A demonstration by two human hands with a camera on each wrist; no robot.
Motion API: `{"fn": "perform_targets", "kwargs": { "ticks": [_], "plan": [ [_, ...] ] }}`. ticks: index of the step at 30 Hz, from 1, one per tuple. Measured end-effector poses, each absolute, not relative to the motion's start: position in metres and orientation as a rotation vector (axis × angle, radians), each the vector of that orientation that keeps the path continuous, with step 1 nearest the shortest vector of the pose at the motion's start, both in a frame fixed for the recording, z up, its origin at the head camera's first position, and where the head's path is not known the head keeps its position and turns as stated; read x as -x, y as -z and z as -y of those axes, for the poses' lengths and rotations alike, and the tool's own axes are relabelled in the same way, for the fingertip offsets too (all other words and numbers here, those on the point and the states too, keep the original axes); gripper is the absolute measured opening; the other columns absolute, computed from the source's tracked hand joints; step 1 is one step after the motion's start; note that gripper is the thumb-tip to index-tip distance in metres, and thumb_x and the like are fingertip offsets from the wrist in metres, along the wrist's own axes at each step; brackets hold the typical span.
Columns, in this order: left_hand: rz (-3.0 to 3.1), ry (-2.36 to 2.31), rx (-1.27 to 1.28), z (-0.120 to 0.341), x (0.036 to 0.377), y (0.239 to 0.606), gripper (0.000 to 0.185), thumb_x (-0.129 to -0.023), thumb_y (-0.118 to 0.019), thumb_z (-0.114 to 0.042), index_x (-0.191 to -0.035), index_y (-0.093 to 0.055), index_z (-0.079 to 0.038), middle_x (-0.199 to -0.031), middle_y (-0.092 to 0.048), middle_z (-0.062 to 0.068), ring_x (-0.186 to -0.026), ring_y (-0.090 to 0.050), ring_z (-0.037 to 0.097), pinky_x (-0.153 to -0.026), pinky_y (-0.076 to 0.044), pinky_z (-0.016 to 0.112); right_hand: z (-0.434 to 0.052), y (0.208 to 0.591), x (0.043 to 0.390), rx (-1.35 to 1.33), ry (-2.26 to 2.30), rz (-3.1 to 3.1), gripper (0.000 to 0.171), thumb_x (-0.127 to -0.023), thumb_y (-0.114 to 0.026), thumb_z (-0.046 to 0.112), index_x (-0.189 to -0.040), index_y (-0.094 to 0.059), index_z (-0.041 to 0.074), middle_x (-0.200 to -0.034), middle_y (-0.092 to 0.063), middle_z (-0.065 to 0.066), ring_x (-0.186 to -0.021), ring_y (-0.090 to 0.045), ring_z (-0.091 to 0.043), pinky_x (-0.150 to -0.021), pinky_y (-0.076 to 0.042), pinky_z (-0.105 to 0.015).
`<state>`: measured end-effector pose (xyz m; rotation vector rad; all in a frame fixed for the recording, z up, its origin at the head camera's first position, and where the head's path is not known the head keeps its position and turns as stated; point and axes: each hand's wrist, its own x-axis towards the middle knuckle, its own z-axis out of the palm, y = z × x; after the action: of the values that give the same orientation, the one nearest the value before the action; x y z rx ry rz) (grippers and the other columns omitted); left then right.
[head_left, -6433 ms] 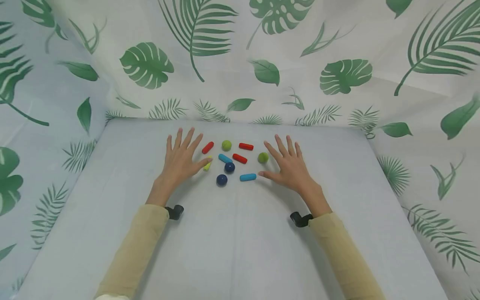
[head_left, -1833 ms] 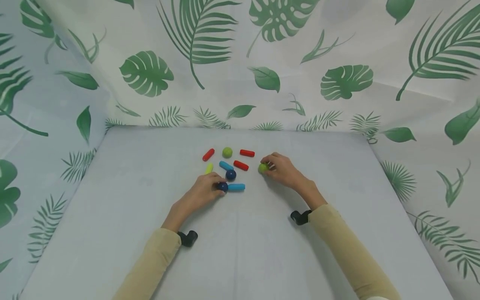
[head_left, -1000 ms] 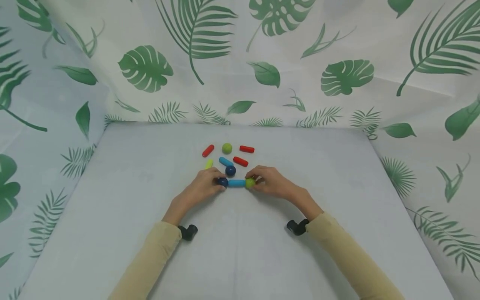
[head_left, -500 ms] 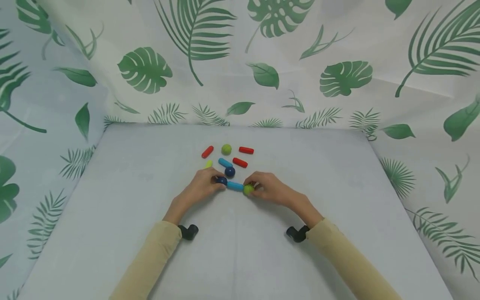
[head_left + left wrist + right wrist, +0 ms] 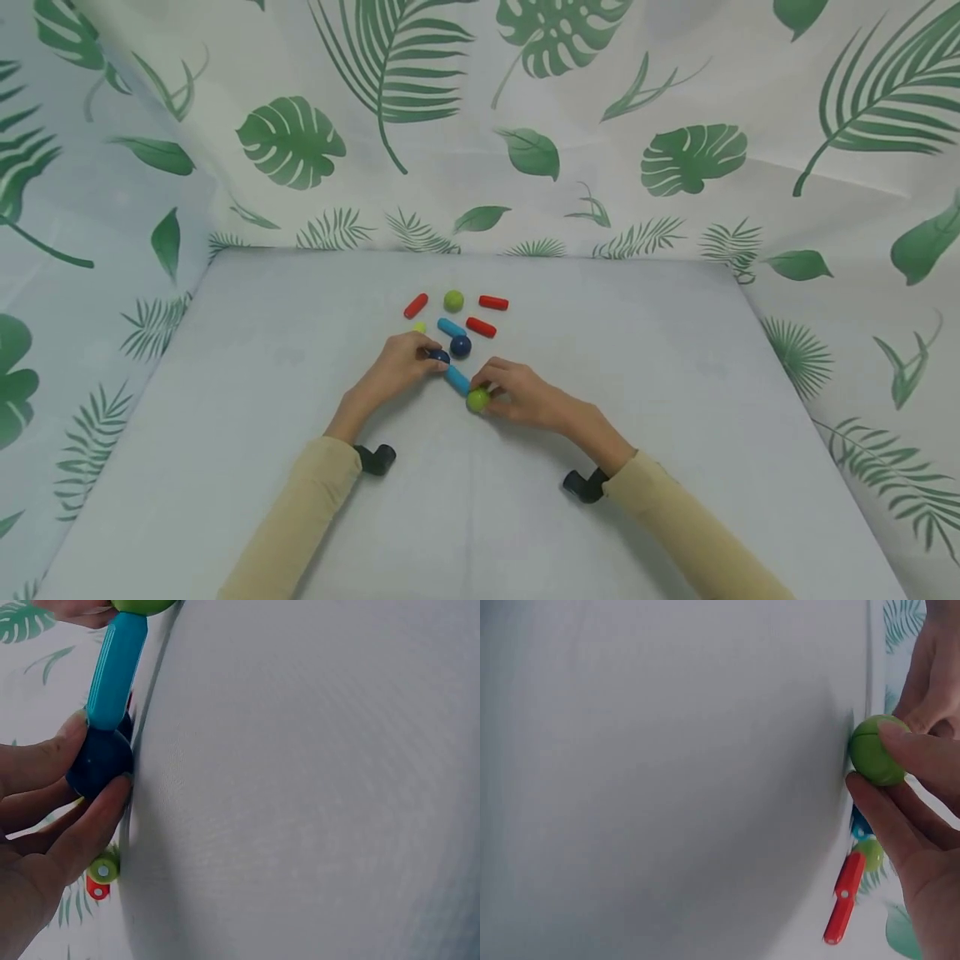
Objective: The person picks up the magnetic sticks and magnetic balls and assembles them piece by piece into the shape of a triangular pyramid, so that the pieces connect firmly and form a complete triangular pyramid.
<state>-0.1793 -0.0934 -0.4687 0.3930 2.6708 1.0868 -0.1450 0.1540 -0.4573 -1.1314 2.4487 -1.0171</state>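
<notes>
My left hand (image 5: pixel 405 365) pinches a dark blue ball (image 5: pixel 103 761) between thumb and fingers. A light blue rod (image 5: pixel 458 381) reaches from that ball to a green ball (image 5: pixel 477 401), touching both and slanting down to the right. The thumb and fingers of my right hand (image 5: pixel 521 394) pinch the green ball. The right wrist view shows this green ball (image 5: pixel 877 750) close up, with the rod behind it mostly hidden. In the left wrist view the rod (image 5: pixel 118 671) meets the dark blue ball end-on.
Behind the hands lie a second dark blue ball (image 5: pixel 461 346), another light blue rod (image 5: pixel 452 327), a second green ball (image 5: pixel 453 301) and red rods (image 5: pixel 481 327). A yellow-green rod (image 5: pixel 420 327) is mostly hidden by my left hand. Leaf-print cloth (image 5: pixel 585 150) stands behind the white table (image 5: pixel 637 333).
From open, spread hands, each hand came to pinch a ball. The right hand brought its green ball against the light blue rod. The joined row then swung, its right end coming nearer me.
</notes>
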Motion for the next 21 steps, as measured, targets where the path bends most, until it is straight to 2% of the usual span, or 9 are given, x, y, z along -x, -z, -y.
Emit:
{"fn": "perform_targets", "kwargs": {
  "ticks": [7, 10, 16, 21],
  "plan": [
    [-2.665, -1.155, -0.352, 0.096, 0.177, 0.468, 0.038, -0.093, -0.078, -0.017, -0.127, -0.07, -0.003, -0.117, -0.073, 0.012, -0.104, -0.063, 0.025, -0.095, -0.055, 0.041, -0.146, 0.46, 0.144, 1.142, 1.031, -2.425, 0.031, -0.088, -0.077, -0.003, -0.117, -0.066, -0.002, -0.113, -0.066, -0.011, -0.107, -0.069, -0.024, -0.091, -0.06, -0.028],
    [-2.656, -1.187, -0.347, 0.098, 0.177, 0.469, 0.038, -0.092, -0.078, -0.017, -0.127, -0.07, -0.004, -0.118, -0.073, 0.01, -0.104, -0.063, 0.024, -0.095, -0.055, 0.041, -0.145, 0.458, 0.145, 1.148, 1.007, -2.432, 0.033, -0.088, -0.078, 0.0, -0.119, -0.066, -0.001, -0.114, -0.067, -0.011, -0.107, -0.07, -0.024, -0.093, -0.059, -0.032],
    [-2.641, -1.206, -0.318, 0.101, 0.175, 0.471, 0.038, -0.091, -0.079, -0.017, -0.126, -0.071, -0.004, -0.119, -0.074, 0.011, -0.104, -0.064, 0.024, -0.095, -0.055, 0.042, -0.153, 0.449, 0.15, 1.111, 0.895, -2.489, 0.035, -0.091, -0.078, 0.01, -0.124, -0.069, 0.007, -0.123, -0.069, -0.006, -0.118, -0.063, -0.024, -0.103, -0.055, -0.042],
    [-2.632, -1.209, -0.323, 0.1, 0.176, 0.471, 0.038, -0.091, -0.079, -0.015, -0.128, -0.071, -0.005, -0.122, -0.072, 0.012, -0.109, -0.067, 0.026, -0.099, -0.055, 0.042, -0.16, 0.445, 0.168, 1.022, 0.85, -2.599, 0.032, -0.093, -0.076, 0.013, -0.124, -0.07, 0.007, -0.124, -0.07, -0.008, -0.119, -0.062, -0.027, -0.103, -0.054, -0.046]
  ]
}}
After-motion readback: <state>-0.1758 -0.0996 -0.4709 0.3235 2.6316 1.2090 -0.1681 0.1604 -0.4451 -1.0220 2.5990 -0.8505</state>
